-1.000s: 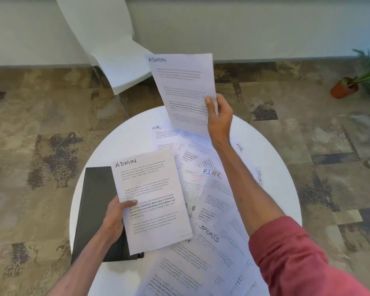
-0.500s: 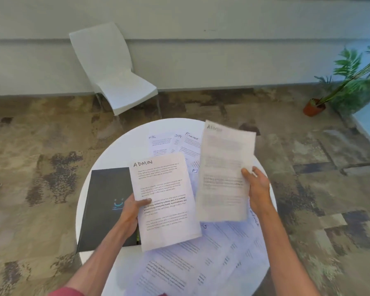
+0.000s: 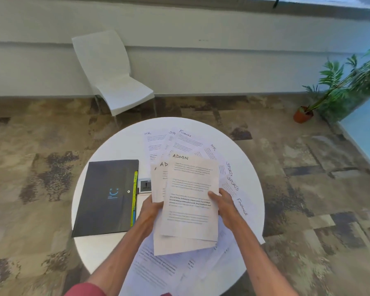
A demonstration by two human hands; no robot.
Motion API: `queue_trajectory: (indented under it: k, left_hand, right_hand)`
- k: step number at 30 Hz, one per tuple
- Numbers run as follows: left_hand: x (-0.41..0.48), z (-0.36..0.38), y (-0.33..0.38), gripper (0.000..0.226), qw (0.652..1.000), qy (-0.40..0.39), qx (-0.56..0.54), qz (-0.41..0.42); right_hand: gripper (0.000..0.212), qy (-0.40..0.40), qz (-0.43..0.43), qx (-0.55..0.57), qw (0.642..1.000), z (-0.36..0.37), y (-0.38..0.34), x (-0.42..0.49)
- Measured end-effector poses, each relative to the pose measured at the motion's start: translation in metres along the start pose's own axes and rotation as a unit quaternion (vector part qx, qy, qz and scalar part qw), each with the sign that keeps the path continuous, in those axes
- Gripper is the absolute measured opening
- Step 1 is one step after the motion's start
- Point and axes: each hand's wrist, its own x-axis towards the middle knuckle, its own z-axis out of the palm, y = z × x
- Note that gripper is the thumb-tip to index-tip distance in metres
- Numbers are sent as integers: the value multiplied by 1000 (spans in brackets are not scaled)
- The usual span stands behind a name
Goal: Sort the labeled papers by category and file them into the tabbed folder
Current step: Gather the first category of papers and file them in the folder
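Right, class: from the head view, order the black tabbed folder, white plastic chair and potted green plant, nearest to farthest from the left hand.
1. Black tabbed folder: on the round white table, beside the left hand.
2. White plastic chair: beyond the table, by the wall.
3. Potted green plant: far right.

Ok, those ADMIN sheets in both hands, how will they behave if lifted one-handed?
Probably floppy: the ADMIN sheets look like thin loose pages. Likely to fan apart, since their edges sit offset between the left hand and right hand.
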Motion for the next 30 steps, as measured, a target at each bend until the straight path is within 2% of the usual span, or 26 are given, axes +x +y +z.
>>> queue_trajectory:
  k: [6, 9, 10, 14, 17, 21, 23, 26, 30]
  left_hand:
    - [-10, 4, -11, 30, 1000, 9, -4, -23]
    - [-15, 3, -11, 58, 996, -38, -61, -47]
    - [-16, 4, -9, 59, 996, -46, -67, -46]
    - [-14, 4, -6, 18, 997, -11, 72, 17]
    - [-8, 0, -4, 27, 990, -11, 136, 25]
    - [-7, 2, 5, 40, 988, -16, 150, 17]
    - [-5, 5, 5, 38, 987, -15, 156, 19]
    - [-7, 7, 3, 21, 985, 6, 161, 63]
    - [-8, 10, 14, 24, 969, 38, 175, 169]
  right_hand:
    - [26, -30, 1, -69, 997, -2, 11, -8]
    - [30, -39, -3, -79, 996, 0, 18, -10]
    - [32, -41, -6, -80, 996, 1, 20, -10]
    - [34, -35, -6, -67, 997, 9, 24, -15]
    - [29, -30, -1, -46, 999, 14, 28, -15]
    - [28, -26, 1, -57, 998, 18, 35, -9]
    - [24, -18, 2, -79, 997, 21, 36, -8]
    - [30, -23, -36, -104, 994, 27, 31, -15]
    - [28, 17, -112, -139, 984, 37, 4, -24]
